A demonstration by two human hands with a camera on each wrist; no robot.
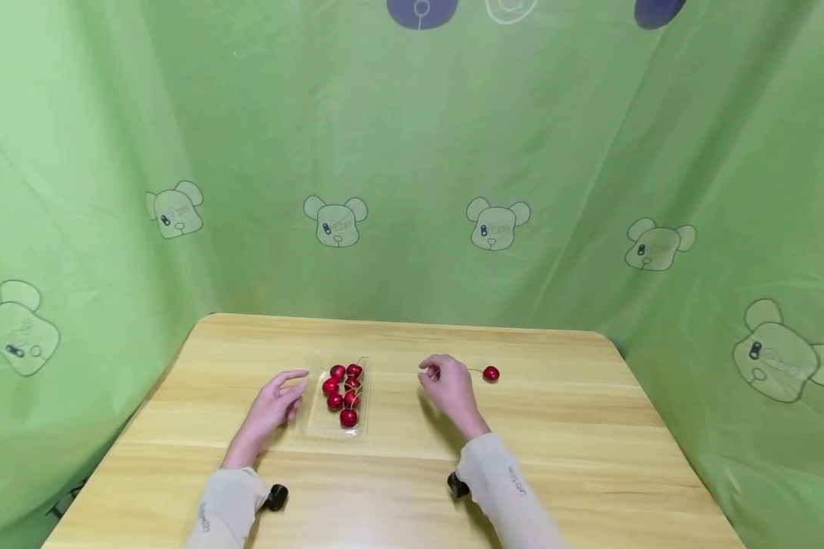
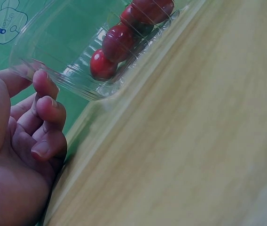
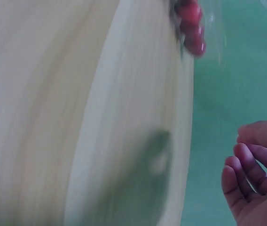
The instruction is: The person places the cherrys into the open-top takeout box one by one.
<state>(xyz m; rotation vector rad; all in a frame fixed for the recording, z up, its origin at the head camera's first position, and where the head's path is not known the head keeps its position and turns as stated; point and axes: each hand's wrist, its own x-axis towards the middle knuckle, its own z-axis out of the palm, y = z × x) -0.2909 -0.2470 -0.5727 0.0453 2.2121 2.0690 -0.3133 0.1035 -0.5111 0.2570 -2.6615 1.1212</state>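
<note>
A clear plastic tray [image 1: 319,427] holds several red cherries [image 1: 334,400] with thin stems. My left hand [image 1: 275,406] is at its left side, fingers loosely bent, with fingertips right at the rim in the left wrist view. My right hand [image 1: 449,390] hovers over the table to the right of the tray. Its fingers bend inward, thumb and index tips close together, and no cherry shows between them in the right wrist view. A single cherry [image 1: 490,374] lies just right of this hand, its stem pointing left toward the back of the hand.
The light wooden table [image 1: 556,457] has rounded far corners. Green curtain [image 1: 412,137] printed with bear heads hangs behind it and along both sides. Dark wrist cameras [image 1: 275,498] sit at both sleeves, low over the tabletop.
</note>
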